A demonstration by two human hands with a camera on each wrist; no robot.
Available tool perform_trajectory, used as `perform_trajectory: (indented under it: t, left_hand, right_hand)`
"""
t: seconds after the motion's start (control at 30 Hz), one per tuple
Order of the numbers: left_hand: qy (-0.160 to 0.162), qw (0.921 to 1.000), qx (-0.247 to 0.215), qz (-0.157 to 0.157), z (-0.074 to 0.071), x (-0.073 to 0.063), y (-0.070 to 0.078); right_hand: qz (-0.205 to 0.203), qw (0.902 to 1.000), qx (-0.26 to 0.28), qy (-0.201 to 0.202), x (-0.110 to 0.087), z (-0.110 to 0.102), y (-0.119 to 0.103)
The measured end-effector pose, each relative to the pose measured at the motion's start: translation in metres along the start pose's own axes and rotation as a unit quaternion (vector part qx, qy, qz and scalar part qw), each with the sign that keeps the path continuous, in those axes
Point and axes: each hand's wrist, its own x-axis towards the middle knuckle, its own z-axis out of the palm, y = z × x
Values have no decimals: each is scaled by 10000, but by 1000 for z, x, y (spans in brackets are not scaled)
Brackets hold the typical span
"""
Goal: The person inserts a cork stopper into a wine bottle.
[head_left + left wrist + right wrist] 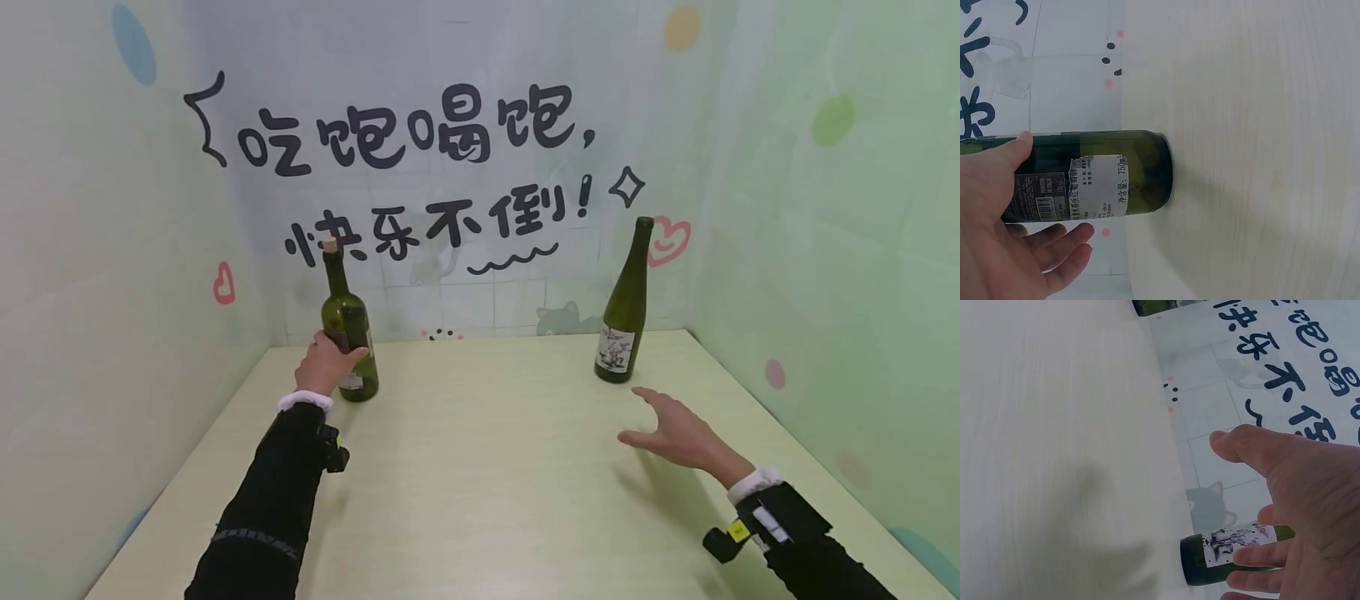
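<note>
On the left side of the table stands a green wine bottle [347, 312] with a cork in its neck. My left hand [327, 365] is around its lower body from the near side. In the left wrist view, the thumb overlaps one edge of the labelled bottle [1100, 181], and the loosely bent fingers lie along the other edge. Whether they press the glass is hard to tell. A slimmer green bottle [626, 308] with a floral label stands upright at the right. Nearer to me, my right hand [686, 433] hovers with thumb and fingers spread, apart from that bottle.
Both bottles stand on a pale wooden table [480, 467]. Printed cloth walls enclose it: a back wall [465, 300] with large lettering, a left wall [142, 292] and a green right wall [840, 292]. Dark wrist-worn devices sit on both sleeves.
</note>
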Motion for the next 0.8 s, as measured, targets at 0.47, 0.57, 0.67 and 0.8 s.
perform_trajectory:
  t: [0.47,0.57,0.67,0.8]
  left_hand:
    - [-648,9914,942,629,-28,-13,-14]
    - [-814,9881,1129,662,-37,-19,-19]
    - [-839,9857,1251,749,-48,-23,-23]
    - [-848,9830,1390,845,-60,-31,-24]
  right_hand:
    - [-100,9998,-68,135,7,-5,-2]
    - [-124,9996,-135,192,7,-8,-2]
    - [-133,9995,-129,255,9,-13,-1]
    - [-50,9995,-35,296,10,-18,2]
